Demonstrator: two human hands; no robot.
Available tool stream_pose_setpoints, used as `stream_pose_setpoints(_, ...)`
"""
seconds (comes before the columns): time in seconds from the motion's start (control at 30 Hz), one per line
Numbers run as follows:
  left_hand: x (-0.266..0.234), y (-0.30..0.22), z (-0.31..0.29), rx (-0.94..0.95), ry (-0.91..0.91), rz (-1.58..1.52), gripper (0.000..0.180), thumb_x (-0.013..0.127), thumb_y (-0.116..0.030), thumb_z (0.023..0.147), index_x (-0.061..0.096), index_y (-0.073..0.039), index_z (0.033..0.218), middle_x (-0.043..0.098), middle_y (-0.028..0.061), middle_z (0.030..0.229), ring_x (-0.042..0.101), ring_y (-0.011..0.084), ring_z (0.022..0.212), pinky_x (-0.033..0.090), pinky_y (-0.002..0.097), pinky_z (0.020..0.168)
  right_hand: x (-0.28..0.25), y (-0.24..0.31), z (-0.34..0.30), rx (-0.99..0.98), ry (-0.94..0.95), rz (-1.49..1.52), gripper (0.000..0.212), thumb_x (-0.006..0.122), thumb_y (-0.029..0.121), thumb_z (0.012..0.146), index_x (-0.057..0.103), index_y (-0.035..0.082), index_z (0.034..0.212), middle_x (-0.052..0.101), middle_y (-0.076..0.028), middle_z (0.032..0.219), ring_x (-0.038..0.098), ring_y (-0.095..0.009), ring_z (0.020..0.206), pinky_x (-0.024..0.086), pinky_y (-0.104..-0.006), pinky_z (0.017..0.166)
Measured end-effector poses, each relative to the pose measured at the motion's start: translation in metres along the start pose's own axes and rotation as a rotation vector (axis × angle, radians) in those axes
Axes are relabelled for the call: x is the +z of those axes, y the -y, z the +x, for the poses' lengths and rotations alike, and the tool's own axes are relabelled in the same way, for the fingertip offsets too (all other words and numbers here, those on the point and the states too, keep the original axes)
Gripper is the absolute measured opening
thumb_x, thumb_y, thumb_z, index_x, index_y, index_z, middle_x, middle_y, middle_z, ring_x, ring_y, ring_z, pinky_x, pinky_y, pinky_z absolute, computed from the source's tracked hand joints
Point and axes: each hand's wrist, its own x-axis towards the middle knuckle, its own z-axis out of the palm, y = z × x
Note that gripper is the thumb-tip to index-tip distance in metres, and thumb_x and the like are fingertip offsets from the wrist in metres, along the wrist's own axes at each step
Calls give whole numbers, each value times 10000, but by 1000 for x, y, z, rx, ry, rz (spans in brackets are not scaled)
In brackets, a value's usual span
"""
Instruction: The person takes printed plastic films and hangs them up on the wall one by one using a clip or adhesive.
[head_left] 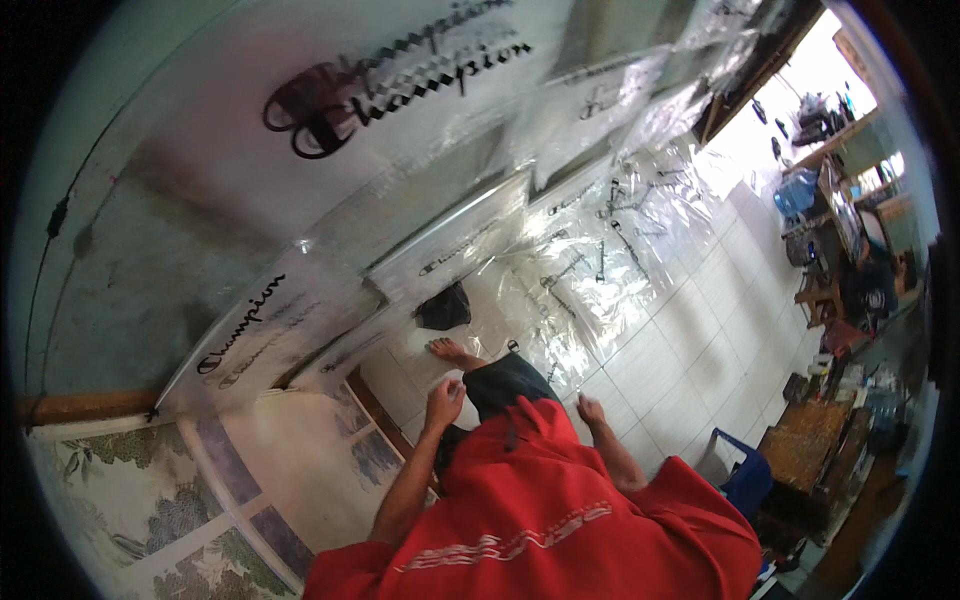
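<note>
My left hand (445, 403) is in front of my dark shorts (510, 388), its fingers curled in. A pale patch shows by its fingertips, too small to make out. Off to the right side of my body hangs my right hand (591, 409), loosely closed, with nothing seen in it. Clear plastic sheets (590, 285) with black lettering lie spread over the tiles ahead of both hands. More printed clear sheets (440, 245) hang or lean along the wall on the left. Neither hand touches the sheets.
White floor tiles (690, 345) run along the right of the sheets. A wooden bench (810, 445) and a blue chair (745, 470) stand at the right. A blue water jug (797, 192) is farther back. A black bag-like thing (443, 307) lies near my bare foot (447, 348).
</note>
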Motion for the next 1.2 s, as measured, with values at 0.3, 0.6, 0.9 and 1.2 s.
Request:
stream_pose_setpoints(0.3, 181, 121, -182, -1313, -190, -700, 338, 562, -345, 877, 660, -21, 875, 666, 136, 848, 649, 231, 682, 523, 356, 622, -52, -141, -231, 606, 411, 671, 534, 451, 477, 905, 672, -6, 956, 655, -185, 819, 642, -232, 765, 495, -386, 695)
stream_pose_setpoints(0.6, 298, 68, -219, -918, 148, 53, 509, 598, -498, 795, 711, -31, 963, 689, 177, 982, 640, 349, 931, 485, 416, 860, -114, -271, -149, 573, 237, 665, 481, 512, 434, 888, 663, 20, 1081, 686, -189, 902, 657, -264, 836, 496, -376, 757)
stream_pose_setpoints(0.9, 524, -161, -5, -585, 578, -915, 549, 335, -307, 1010, 200, -85, 1494, 294, 98, 1518, 356, 216, 1351, 283, 300, 1090, -281, -469, -92, 1060, -165, 1245, 308, 537, 332, 934, 649, 71, 1054, 670, -57, 920, 659, -192, 851, 511, -317, 705)
stream_pose_setpoints(1.2, 840, -537, 223, -244, 512, -433, 176, 592, -165, 897, 630, 2, 938, 667, 88, 810, 636, 171, 723, 509, 295, 687, -330, -658, -141, 1527, -169, 1480, 328, 559, 336, 909, 610, 30, 1015, 652, -142, 925, 663, -299, 795, 544, -407, 683)
